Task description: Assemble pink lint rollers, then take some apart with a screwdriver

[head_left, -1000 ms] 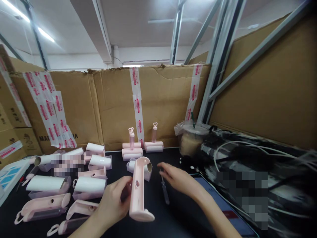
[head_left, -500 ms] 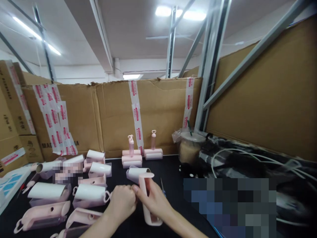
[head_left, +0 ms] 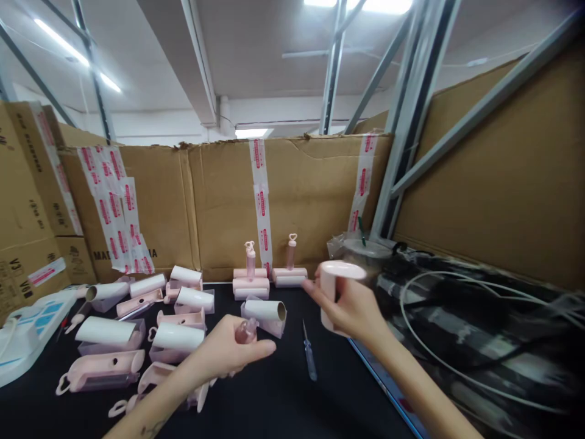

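My left hand (head_left: pixel 222 350) is closed around a translucent pink tube (head_left: pixel 247 330), whose rounded end shows between the fingers and the outstretched thumb. Farther right, my right hand (head_left: pixel 363 308) grips a pale pink plastic roller housing (head_left: pixel 328 286), raised above the table with its broad end up. A white lint roll (head_left: pixel 262 310) in a clear pinkish cover lies just beyond my left hand. Between the hands, a screwdriver (head_left: pixel 309 356) rests on the black surface. My left forearm partly hides pink housings (head_left: pixel 155 375) at the lower left.
White rolls (head_left: pixel 107 331) and pink housings (head_left: pixel 109 364) cover the table's left side. At the back, two pink rollers (head_left: pixel 290 274) have upright heart-topped handles. A drink cup (head_left: pixel 368 247), white cable (head_left: pixel 406 292) and dark plastic bags (head_left: pixel 475 347) sit right. Cardboard (head_left: pixel 223 207) walls the back.
My hands have come apart. The right hand has moved up and right with the pink housing; the left has turned, showing the translucent tube. The screwdriver is now fully visible between them.
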